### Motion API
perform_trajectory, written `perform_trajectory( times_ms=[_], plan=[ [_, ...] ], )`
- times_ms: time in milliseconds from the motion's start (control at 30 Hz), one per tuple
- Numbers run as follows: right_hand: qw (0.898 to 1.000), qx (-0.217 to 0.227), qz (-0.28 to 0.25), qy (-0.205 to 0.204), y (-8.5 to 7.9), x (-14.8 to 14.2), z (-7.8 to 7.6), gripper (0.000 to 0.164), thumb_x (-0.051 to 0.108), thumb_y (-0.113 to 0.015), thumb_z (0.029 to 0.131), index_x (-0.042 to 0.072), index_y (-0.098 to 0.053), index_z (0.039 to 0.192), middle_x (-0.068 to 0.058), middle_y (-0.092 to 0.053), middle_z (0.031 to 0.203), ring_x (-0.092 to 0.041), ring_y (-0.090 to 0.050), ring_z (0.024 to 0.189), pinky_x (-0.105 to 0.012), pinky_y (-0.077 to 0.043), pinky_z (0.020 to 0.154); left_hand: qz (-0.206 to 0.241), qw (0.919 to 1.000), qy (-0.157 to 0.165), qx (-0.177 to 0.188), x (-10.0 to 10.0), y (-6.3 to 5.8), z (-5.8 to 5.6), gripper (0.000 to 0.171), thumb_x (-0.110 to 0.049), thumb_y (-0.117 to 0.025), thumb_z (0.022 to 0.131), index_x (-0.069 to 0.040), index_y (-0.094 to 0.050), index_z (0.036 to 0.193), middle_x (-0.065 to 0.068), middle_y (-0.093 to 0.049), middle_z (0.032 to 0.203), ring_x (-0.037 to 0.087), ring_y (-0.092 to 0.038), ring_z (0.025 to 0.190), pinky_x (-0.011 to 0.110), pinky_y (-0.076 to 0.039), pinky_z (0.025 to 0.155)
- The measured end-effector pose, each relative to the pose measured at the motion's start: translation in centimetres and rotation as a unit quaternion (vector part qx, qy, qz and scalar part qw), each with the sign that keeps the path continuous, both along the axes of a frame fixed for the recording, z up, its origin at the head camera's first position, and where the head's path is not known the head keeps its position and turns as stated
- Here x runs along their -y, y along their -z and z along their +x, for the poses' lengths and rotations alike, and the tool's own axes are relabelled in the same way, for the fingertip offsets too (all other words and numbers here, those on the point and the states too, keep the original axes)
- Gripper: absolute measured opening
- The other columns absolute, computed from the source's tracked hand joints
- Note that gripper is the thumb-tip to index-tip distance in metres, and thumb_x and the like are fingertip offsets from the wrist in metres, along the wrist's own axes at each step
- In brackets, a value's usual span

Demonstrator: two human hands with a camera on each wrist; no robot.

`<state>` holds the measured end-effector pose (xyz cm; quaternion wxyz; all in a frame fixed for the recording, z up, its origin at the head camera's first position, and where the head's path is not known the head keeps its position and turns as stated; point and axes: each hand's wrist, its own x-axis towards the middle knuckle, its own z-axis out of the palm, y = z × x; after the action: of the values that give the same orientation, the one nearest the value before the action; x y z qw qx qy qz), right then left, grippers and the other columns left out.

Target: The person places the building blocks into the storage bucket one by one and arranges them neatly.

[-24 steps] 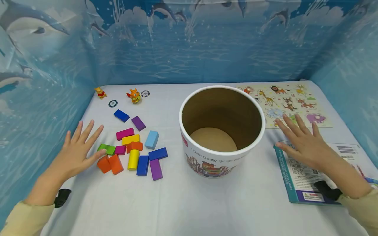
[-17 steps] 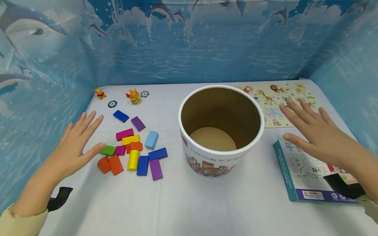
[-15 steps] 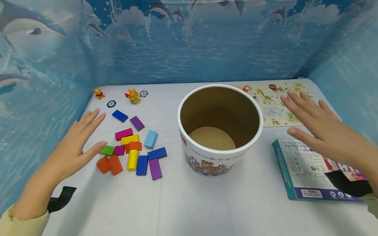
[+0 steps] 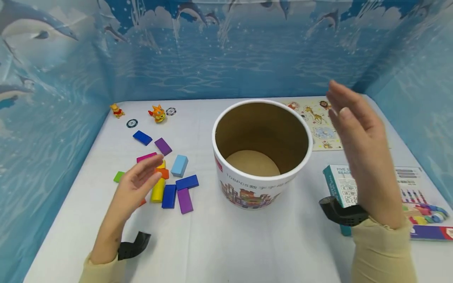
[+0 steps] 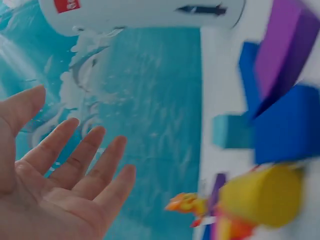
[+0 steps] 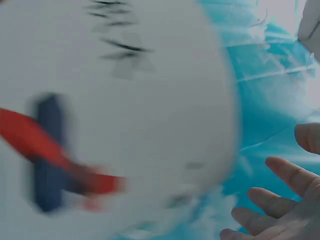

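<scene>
A large white tub with a printed picture and a white rim stands upright mid-table, and its inside shows bare brown card. My left hand hovers over several coloured wooden blocks, fingers extended and palm turned toward the tub. The left wrist view shows that hand holding nothing, with a yellow cylinder block nearby. On the other side my right hand is raised above a boxed set, fingers straight and palm facing the tub. The tub's wall fills much of the right wrist view, blurred.
An animal picture board lies at the back right, partly behind the right hand. Two small figurines, one orange and one yellow bear, stand at the back left near two round chips. A dolphin-print curtain surrounds the table.
Both hands have moved inward toward the tub and turned from palms down to palms facing each other. The right hand has also risen. The blocks and tub stay in place.
</scene>
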<state>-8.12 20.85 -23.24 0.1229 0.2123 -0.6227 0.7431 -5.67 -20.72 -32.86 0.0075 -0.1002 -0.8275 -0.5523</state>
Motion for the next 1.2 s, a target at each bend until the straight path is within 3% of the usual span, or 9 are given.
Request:
perform_trajectory(
  times_ms=[67,200,300,433,567,700,967,1067,1200],
  plan=[
    [0.998,0.028,-0.041,-0.025,1.8,0.5,-0.6,0.039,0.004,-0.043,0.092,0.003,-0.041,0.132,-0.010,-0.034,0.139,-0.022,-0.023,0.131,-0.029,-0.020,0.107,0.034,0.9989,0.010,0.032,-0.4,1.7,0.3,0.042,-0.018,-0.056,0.088,-0.014,-0.046,0.128,0.006,-0.046,0.129,0.018,-0.043,0.119,0.017,-0.038,0.091],
    [0.994,0.074,-0.047,-0.061,4.5,1.1,-1.1,0.041,0.008,-0.040,0.094,0.009,-0.039,0.135,-0.007,-0.031,0.140,-0.025,-0.024,0.129,-0.039,-0.024,0.104,0.040,0.9940,0.055,0.086,-0.7,4.3,1.2,0.044,-0.020,-0.059,0.086,-0.014,-0.047,0.128,0.006,-0.046,0.130,0.018,-0.042,0.120,0.024,-0.038,0.093],
    [0.993,0.093,-0.042,-0.065,5.5,1.4,-1.4,0.042,0.013,-0.040,0.094,0.013,-0.037,0.136,-0.007,-0.028,0.141,-0.026,-0.025,0.126,-0.049,-0.024,0.099,0.011,0.9899,0.085,0.113,-0.8,5.7,2.2,0.047,-0.022,-0.061,0.084,-0.016,-0.047,0.129,0.002,-0.045,0.131,0.014,-0.040,0.122,0.028,-0.036,0.094],
    [0.992,0.097,-0.056,-0.056,6.0,1.9,-1.7,0.045,0.019,-0.043,0.091,0.014,-0.038,0.135,-0.008,-0.029,0.140,-0.027,-0.027,0.124,-0.051,-0.022,0.097,-0.063,0.9884,0.102,0.092,-1.2,6.9,3.4,0.051,-0.023,-0.064,0.082,-0.022,-0.046,0.130,-0.006,-0.042,0.134,0.011,-0.034,0.126,0.039,-0.033,0.098],
    [0.991,0.087,-0.089,-0.054,6.4,2.5,-1.8,0.048,0.021,-0.044,0.090,0.012,-0.035,0.136,-0.009,-0.027,0.141,-0.027,-0.028,0.123,-0.046,-0.024,0.097,-0.156,0.9774,0.117,0.082,-1.7,7.1,3.8,0.055,-0.024,-0.067,0.079,-0.030,-0.046,0.129,-0.014,-0.034,0.138,0.011,-0.025,0.130,0.045,-0.034,0.096],
    [0.989,0.074,-0.119,-0.055,6.7,2.9,-1.8,0.049,0.020,-0.044,0.091,0.010,-0.033,0.137,-0.010,-0.025,0.142,-0.026,-0.027,0.124,-0.042,-0.025,0.098,-0.246,0.9543,0.149,0.081,-1.9,6.6,3.4,0.057,-0.021,-0.069,0.078,-0.032,-0.047,0.129,-0.015,-0.031,0.140,0.011,-0.020,0.132,0.044,-0.036,0.096],
    [0.991,0.092,-0.088,-0.037,6.9,2.9,-1.8,0.048,0.024,-0.044,0.090,0.013,-0.035,0.136,-0.008,-0.027,0.140,-0.026,-0.028,0.124,-0.045,-0.025,0.098,-0.364,0.9091,0.202,-0.024,-2.2,6.3,1.9,0.051,-0.013,-0.068,0.078,-0.026,-0.052,0.125,-0.012,-0.039,0.135,0.013,-0.020,0.132,0.042,-0.027,0.102],
    [0.993,0.099,-0.054,-0.034,6.7,2.7,-1.7,0.047,0.024,-0.042,0.091,0.016,-0.036,0.136,-0.007,-0.027,0.140,-0.026,-0.027,0.124,-0.046,-0.025,0.097,-0.380,0.9025,0.198,-0.043,-2.6,6.3,1.4,0.047,-0.018,-0.068,0.078,-0.025,-0.056,0.122,-0.010,-0.046,0.131,0.015,-0.025,0.131,0.043,-0.029,0.101],
    [0.994,0.100,-0.006,-0.033,5.9,2.3,-1.4,0.044,0.020,-0.038,0.092,0.017,-0.037,0.136,-0.005,-0.027,0.141,-0.027,-0.024,0.125,-0.048,-0.023,0.097,-0.386,0.9023,0.185,-0.049,-3.2,6.3,0.9,0.043,-0.023,-0.070,0.076,-0.023,-0.059,0.118,-0.009,-0.054,0.122,0.018,-0.030,0.129,0.045,-0.029,0.101]
  ],
)
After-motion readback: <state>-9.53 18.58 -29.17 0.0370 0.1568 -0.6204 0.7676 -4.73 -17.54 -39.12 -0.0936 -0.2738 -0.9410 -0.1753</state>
